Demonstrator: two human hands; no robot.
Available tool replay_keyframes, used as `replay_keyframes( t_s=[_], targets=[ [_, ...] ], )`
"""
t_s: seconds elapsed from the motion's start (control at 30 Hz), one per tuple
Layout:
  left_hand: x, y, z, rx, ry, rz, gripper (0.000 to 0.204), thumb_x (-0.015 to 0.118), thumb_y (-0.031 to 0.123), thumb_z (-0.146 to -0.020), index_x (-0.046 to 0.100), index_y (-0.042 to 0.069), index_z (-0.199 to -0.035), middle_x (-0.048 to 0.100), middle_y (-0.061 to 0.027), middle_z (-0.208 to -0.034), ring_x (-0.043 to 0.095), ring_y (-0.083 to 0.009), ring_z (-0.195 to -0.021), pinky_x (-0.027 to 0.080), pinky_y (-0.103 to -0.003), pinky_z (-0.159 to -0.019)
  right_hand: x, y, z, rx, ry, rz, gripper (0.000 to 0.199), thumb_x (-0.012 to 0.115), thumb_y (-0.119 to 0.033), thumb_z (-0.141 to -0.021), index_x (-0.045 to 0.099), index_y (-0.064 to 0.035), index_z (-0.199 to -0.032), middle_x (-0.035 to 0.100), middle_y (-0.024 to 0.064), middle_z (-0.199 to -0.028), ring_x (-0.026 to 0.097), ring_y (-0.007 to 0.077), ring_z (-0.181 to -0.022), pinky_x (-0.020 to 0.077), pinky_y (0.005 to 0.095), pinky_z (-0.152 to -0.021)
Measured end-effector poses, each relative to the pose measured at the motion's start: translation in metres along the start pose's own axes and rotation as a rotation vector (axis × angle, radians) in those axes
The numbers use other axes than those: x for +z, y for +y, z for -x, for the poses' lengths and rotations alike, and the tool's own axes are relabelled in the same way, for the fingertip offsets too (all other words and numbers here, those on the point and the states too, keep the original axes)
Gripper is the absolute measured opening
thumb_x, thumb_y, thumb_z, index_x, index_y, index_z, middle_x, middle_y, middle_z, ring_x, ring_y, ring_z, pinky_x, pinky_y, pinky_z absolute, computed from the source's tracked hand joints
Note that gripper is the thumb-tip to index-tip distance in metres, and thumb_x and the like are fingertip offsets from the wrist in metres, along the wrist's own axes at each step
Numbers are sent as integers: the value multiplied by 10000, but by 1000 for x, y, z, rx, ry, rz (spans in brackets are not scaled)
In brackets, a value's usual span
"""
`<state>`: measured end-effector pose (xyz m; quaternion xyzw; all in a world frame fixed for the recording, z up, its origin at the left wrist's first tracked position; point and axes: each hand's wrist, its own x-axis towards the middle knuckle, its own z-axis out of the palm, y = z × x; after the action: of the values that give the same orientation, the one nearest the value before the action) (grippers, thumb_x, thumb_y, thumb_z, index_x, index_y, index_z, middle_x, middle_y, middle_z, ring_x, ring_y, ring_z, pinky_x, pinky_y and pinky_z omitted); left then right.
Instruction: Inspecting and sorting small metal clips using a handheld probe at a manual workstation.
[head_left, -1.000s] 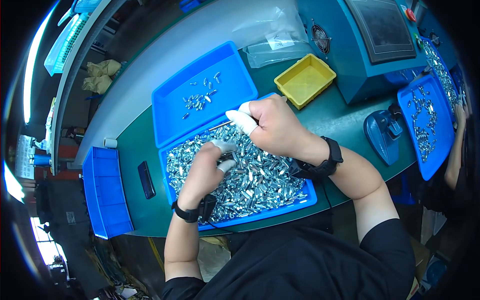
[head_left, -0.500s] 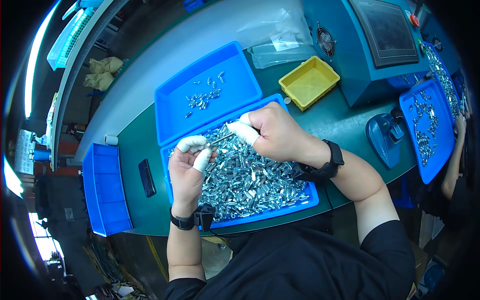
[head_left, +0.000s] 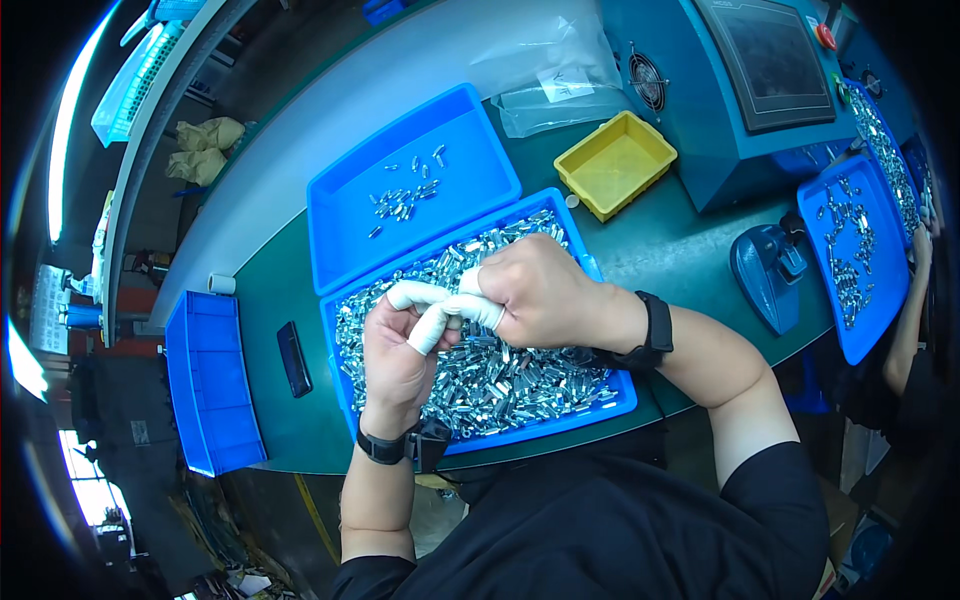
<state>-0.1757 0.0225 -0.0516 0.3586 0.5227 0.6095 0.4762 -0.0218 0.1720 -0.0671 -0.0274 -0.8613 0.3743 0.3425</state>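
My left hand (head_left: pixel 402 345) and my right hand (head_left: pixel 540 295) meet over a blue tray (head_left: pixel 628 398) heaped with small shiny metal parts (head_left: pixel 530 385). White coverings wrap the thumb and forefinger of each hand. Both hands are closed in a pinch, with the wrapped fingertips touching each other. Whatever lies between the fingers is hidden now; the earlier picture shows a thin metal rod running from my right fingers to my left fingertips.
Behind stands a second blue tray (head_left: pixel 340 235) with a few metal parts. A yellow bin (head_left: pixel 565 165), a machine with a screen (head_left: pixel 770 65) and a blue device (head_left: pixel 765 280) are to the right. Leftward lie a phone (head_left: pixel 294 358) and a blue compartment bin (head_left: pixel 215 385). Another person's hand (head_left: pixel 922 240) shows far right.
My hands have come together: the left moved right, the right moved slightly down. The thin metal rod seen between them before is now covered by the fingers.
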Motion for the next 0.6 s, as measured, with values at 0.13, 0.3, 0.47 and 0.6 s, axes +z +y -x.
replay_keyframes(
  t_s=[0.13,0.3,0.47,0.6],
  targets=[
    [11,-5,2,152,71,-94,172,651,-68,-882,616,-14,-1041,669,-101,-934,656,-135,-825,544,-260,-732,3,-2,-1,163,-40,-212,205,667,-182,-900,704,-41,-755,568,128,-580,552,213,-504,397,345,-484],
    [30,4,-8,263,187,-271,148,645,-45,-897,616,-18,-1040,666,-87,-920,652,-129,-815,543,-257,-721,6,5,0,490,-66,-570,281,648,-212,-938,691,-22,-735,520,92,-534,470,100,-492,360,324,-466],
    [-7,4,-15,185,64,-447,187,656,-34,-897,609,-20,-1077,657,-86,-985,644,-126,-829,540,-256,-745,0,-2,-5,432,-6,-143,287,646,-190,-941,675,3,-730,520,70,-519,425,94,-473,333,318,-460],
    [-26,10,-30,34,161,-488,226,674,-2,-899,608,-21,-1114,650,-88,-1017,631,-113,-864,528,-242,-756,1,-2,-2,358,155,-70,275,643,-163,-939,667,15,-732,527,71,-518,410,100,-469,325,320,-461]
  ],
)
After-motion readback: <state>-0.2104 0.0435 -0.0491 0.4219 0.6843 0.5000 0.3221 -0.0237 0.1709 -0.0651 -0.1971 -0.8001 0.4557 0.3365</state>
